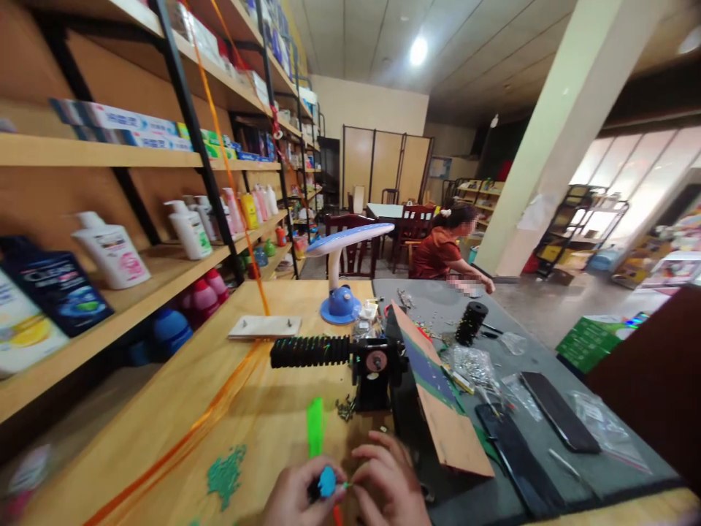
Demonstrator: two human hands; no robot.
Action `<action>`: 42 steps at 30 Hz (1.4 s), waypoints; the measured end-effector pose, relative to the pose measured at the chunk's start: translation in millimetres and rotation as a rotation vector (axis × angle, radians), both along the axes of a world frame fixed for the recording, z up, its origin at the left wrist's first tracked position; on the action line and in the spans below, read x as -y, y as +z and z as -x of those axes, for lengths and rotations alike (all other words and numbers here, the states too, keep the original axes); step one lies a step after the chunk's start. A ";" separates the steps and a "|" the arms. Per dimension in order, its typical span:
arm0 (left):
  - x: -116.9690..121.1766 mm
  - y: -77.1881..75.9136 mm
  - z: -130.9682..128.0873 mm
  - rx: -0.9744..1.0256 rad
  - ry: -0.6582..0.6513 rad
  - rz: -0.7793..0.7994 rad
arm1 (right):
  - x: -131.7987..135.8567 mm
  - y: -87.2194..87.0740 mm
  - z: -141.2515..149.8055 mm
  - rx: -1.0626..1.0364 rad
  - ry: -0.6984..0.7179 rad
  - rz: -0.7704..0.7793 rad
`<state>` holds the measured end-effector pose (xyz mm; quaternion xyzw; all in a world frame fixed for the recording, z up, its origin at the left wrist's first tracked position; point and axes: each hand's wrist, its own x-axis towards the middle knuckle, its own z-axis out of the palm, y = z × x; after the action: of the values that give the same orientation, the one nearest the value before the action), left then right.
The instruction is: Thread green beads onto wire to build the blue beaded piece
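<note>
In the head view, at the bottom centre, my left hand (296,497) is closed around a small blue-faced object (327,482) with a dark side; its exact kind cannot be made out. My right hand (391,482) meets it from the right, thumb and index finger pinched at a tiny green piece (347,485) beside the blue face. Just beyond the left hand lies a bright green strip (315,427). An orange bit (337,514) shows beneath the hands. Farther off stands a black device (377,365) with a ridged black roll, small metal pieces (345,408) lying beside it.
Small green pieces (225,475) lie scattered on the wooden table, left of my hands. Orange strands (219,409) cross it near a white plate (265,326). A blue desk lamp (339,303) stands behind. At right, a cardboard strip (438,402) borders a grey mat; a person (441,252) sits beyond.
</note>
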<state>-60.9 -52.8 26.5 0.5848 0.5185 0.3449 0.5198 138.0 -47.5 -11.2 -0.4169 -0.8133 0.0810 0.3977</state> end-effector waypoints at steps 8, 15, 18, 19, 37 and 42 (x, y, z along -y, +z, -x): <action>8.1 14.5 -1.7 0.093 0.146 -0.031 | 6.0 11.4 8.2 -0.128 0.041 0.126; 11.4 7.7 1.7 0.150 0.134 0.021 | 3.7 8.3 16.2 -0.106 0.101 0.186; 11.1 1.7 3.1 0.163 0.138 0.014 | 2.8 3.9 18.2 -0.144 0.138 0.202; 10.7 1.0 3.5 0.159 0.139 0.007 | 2.7 2.6 18.5 -0.155 0.147 0.217; 8.8 4.3 7.6 0.100 0.173 -0.030 | 2.2 2.7 21.8 -0.314 0.169 0.382; 5.3 2.1 5.6 0.112 0.189 -0.017 | 2.2 2.7 25.2 -0.332 0.150 0.367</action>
<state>-66.5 -58.2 28.5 0.5174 0.5385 0.4290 0.5082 112.9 -49.7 -8.6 -0.4017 -0.7370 0.3239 0.4365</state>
